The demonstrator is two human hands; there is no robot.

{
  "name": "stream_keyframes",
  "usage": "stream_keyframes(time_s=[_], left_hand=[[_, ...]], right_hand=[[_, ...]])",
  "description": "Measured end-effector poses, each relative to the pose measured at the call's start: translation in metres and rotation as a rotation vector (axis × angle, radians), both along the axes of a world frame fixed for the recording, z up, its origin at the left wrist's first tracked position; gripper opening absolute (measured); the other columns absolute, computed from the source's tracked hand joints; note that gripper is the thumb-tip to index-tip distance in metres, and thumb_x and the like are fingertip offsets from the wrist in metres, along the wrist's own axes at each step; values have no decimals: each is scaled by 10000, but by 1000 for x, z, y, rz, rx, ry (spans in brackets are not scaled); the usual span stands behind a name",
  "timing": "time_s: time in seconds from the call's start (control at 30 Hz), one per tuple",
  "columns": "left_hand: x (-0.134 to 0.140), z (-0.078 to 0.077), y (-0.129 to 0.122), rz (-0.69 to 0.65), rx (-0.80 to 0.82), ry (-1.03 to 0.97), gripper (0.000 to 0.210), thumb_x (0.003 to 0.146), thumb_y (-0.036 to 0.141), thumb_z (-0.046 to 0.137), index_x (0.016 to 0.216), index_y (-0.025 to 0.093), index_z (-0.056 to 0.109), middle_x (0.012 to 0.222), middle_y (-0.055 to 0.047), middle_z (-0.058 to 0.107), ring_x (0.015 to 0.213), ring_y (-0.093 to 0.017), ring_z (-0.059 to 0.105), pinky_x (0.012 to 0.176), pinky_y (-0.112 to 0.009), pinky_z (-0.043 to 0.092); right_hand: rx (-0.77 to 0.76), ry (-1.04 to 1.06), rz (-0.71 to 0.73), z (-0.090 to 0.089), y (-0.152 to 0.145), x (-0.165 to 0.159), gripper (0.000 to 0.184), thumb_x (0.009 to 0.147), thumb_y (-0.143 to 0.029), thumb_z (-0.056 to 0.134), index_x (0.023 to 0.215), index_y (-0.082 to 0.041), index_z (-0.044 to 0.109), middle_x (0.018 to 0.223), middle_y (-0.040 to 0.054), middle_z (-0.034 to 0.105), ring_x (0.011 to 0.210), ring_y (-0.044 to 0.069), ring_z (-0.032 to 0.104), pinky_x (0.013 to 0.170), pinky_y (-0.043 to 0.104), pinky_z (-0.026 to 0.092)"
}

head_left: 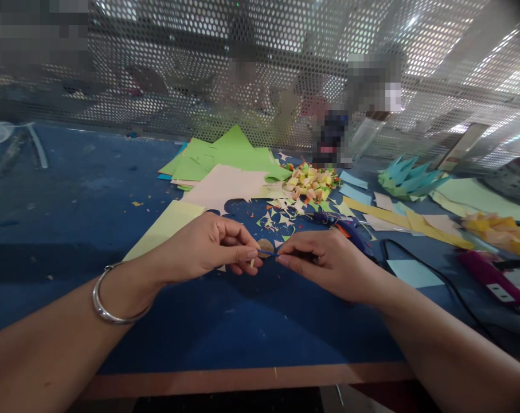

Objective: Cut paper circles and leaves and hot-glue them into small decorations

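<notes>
The left hand (pixel 225 246) and right hand (pixel 324 261), near but apart, both pinch a thin blue strip (pixel 268 253) in their fingertips. It spans the gap between them, long axis running left to right, neither hand nearer.

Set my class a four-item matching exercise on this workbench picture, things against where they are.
1. Thin blue strip
2. Silver bangle
3. Green sheets
4. Glue gun

A. Near the perforated screen
B. Partly hidden by the right hand
C. Around the left wrist
D. Between the right hand and the left hand

Pairs: 1-D, 2-C, 3-A, 4-B
</notes>
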State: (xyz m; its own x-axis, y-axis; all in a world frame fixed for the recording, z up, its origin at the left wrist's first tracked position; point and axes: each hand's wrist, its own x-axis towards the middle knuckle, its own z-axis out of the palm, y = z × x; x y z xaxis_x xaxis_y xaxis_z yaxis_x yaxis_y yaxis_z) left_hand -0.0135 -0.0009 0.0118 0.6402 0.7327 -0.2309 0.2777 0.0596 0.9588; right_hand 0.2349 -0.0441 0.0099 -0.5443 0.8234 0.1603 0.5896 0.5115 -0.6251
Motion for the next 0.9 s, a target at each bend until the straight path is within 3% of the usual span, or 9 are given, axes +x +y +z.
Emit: stream_keyframes(time_s=[0.33, 0.53, 0.9], left_hand=[[-1, -1, -2, -27, -41, -51, 174, 845, 318, 764, 934, 179, 711, 832, -50, 797, 774, -165, 754, 715, -249, 609], [4, 6, -5, -12, -39, -34, 273, 910, 398, 673, 771, 164, 682, 777, -46, 774, 750, -171, 755, 690, -247, 608], [2, 0, -2, 17, -67, -52, 123, 828, 252, 764, 896, 158, 723, 812, -48, 786, 790, -171, 758, 708, -246, 606]], right_hand=[[108, -13, 14, -6, -1, 0, 197, 989, -236, 561, 928, -147, 726, 799, 38, 686, 707, 138, 603, 661, 261, 436], [135, -20, 22, -6, -1, -1, 194, 988, -227, 553, 919, -151, 718, 789, 36, 681, 707, 141, 598, 664, 266, 434], [136, -63, 29, -15, 0, 1, 151, 977, -264, 595, 936, -178, 712, 829, 22, 700, 748, 143, 620, 703, 267, 438]])
